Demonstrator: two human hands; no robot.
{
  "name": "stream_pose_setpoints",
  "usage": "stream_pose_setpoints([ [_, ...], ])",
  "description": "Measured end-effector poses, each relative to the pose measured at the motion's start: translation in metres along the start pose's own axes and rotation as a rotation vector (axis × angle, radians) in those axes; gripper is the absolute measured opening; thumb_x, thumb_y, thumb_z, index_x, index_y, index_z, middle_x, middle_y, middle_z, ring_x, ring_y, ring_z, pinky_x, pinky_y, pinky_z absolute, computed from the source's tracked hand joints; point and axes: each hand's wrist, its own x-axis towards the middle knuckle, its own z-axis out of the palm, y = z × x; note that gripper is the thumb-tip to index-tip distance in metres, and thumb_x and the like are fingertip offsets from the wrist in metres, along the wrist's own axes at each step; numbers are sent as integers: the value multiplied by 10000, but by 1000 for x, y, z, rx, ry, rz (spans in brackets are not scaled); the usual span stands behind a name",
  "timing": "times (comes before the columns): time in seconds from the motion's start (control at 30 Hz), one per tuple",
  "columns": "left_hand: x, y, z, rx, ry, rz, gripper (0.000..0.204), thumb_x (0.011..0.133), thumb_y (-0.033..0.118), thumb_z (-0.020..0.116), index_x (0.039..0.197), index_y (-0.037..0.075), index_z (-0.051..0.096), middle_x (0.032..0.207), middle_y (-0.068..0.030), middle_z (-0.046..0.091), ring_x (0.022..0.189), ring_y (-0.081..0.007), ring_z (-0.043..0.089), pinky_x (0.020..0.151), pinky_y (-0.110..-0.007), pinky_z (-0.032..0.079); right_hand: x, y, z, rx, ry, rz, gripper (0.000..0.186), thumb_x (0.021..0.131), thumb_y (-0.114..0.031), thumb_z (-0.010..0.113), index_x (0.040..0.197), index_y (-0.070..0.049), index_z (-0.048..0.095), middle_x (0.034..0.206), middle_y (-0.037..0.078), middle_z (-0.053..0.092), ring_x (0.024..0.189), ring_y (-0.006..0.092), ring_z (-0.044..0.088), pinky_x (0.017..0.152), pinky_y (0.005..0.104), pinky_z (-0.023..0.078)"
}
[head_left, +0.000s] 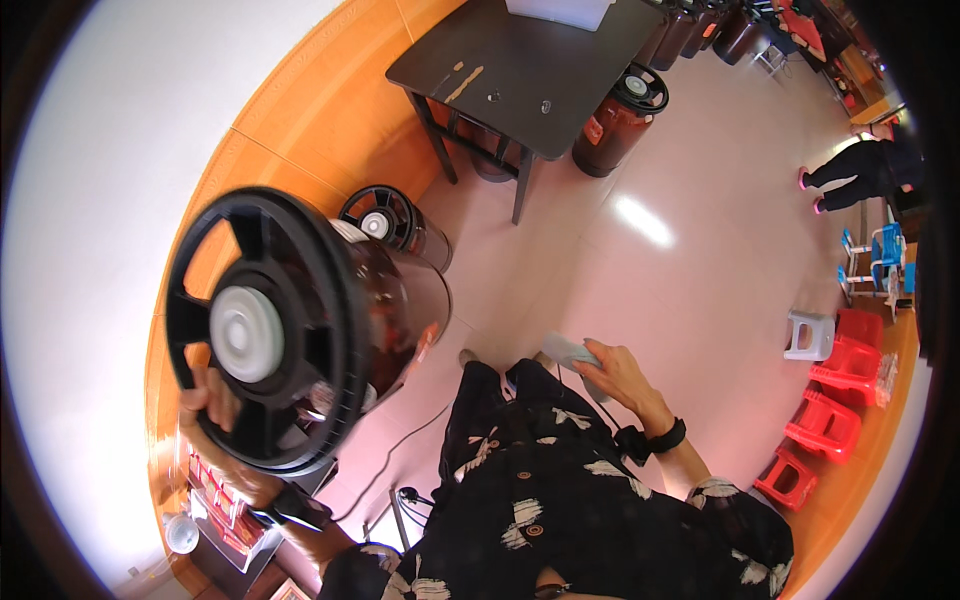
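Note:
On the left, a brown see-through plastic keg [395, 310] with a black spoked ring handle and a grey round cap is held up and tilted, its top toward me. Fingers of my left hand [212, 405] curl around the lower left of that ring. The keg is slightly blurred. My right hand [622, 375], in front of my body at the right, is closed on a pale grey-blue folded cloth [568, 349]. A black band circles my right wrist.
Another brown keg [430, 242] stands by the orange wall panel, and one more [612, 130] beside the dark table [500, 70]. Red stools [825, 425] line the right wall near a grey stool [810, 335]. A dark cable [395, 455] crosses the floor. Someone in dark clothes [855, 170] stands far right.

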Motion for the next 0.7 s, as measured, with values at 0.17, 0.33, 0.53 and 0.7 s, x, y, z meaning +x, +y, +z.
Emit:
stream_pose_setpoints([
  [0.17, 20, 18, -6, -94, -177, -12, 262, 799, -6, 476, 629, 112, 315, 516, 9, 332, 419, -76, 323, 449, -169, 310, -11, -13, -6, -3, -14, 16, 251, 866, -293, 622, 909, -46, 613, 722, 176, 600, 709, 371, 594, 647, 432, 454],
  [0.33, 22, 23, 47, -27, -262, 24, 245, 778, -10, 475, 635, 110, 316, 524, 12, 317, 422, -64, 300, 425, -177, 298, -22, 5, 10, 34, 39, -16, 247, 872, -293, 618, 877, -47, 596, 723, 161, 610, 706, 357, 601, 635, 424, 456],
  [0.53, 71, 36, 51, 132, -397, 39, 205, 785, 11, 476, 659, 110, 347, 536, 24, 330, 418, -63, 285, 424, -197, 277, -31, -8, 10, 65, 66, -5, 259, 880, -292, 613, 872, -34, 589, 700, 170, 607, 663, 347, 607, 595, 411, 450],
  [0.7, 103, 13, 16, 106, -406, 168, 201, 746, 57, 517, 652, 127, 354, 534, 25, 326, 426, -82, 288, 441, -221, 253, -30, -19, 9, 131, 180, -101, 248, 890, -275, 608, 931, -30, 609, 681, 173, 593, 624, 336, 587, 571, 400, 437],
])
